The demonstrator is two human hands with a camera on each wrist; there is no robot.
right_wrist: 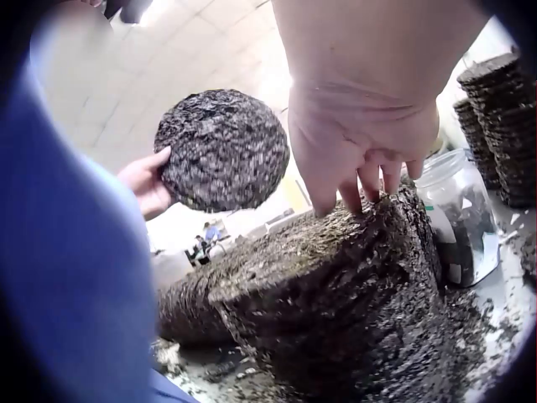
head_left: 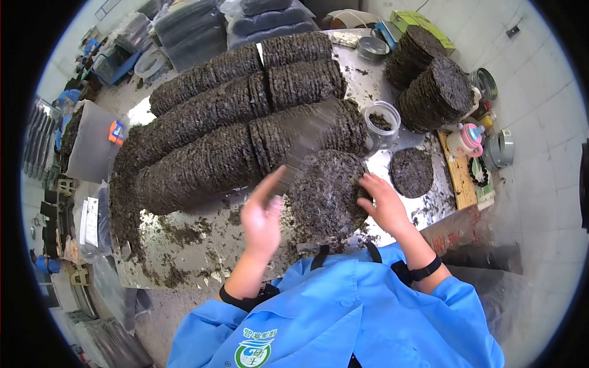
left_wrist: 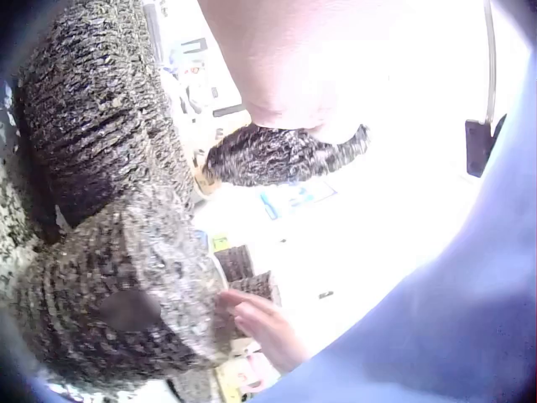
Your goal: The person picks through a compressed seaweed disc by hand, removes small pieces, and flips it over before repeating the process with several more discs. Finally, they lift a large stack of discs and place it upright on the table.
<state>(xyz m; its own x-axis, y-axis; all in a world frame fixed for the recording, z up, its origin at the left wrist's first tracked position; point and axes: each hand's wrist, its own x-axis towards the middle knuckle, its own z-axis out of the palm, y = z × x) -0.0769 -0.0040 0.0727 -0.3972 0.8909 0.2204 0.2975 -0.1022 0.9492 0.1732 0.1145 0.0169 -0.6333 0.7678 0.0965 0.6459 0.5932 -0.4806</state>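
My left hand (head_left: 262, 218) pinches one round dried seaweed cake at its edge and holds it raised over the table. The cake is a motion-blurred dark streak in the head view; in the right wrist view, its rough round face (right_wrist: 222, 151) shows fully, with the left thumb on the near side. Directly before the body stands a stack of seaweed cakes (head_left: 328, 199). My right hand (head_left: 385, 205) rests its extended fingers on the right edge of this stack. From the right wrist, those fingers (right_wrist: 369, 189) reach over the stack's top rim.
Long rows of seaweed cakes (head_left: 202, 116) lie across the metal table (head_left: 196, 254), which is strewn with crumbs. Right of the stack are a clear jar (head_left: 381, 126), a single cake (head_left: 411, 173), two upright stacks (head_left: 435, 92) and a pink-capped bottle (head_left: 464, 141).
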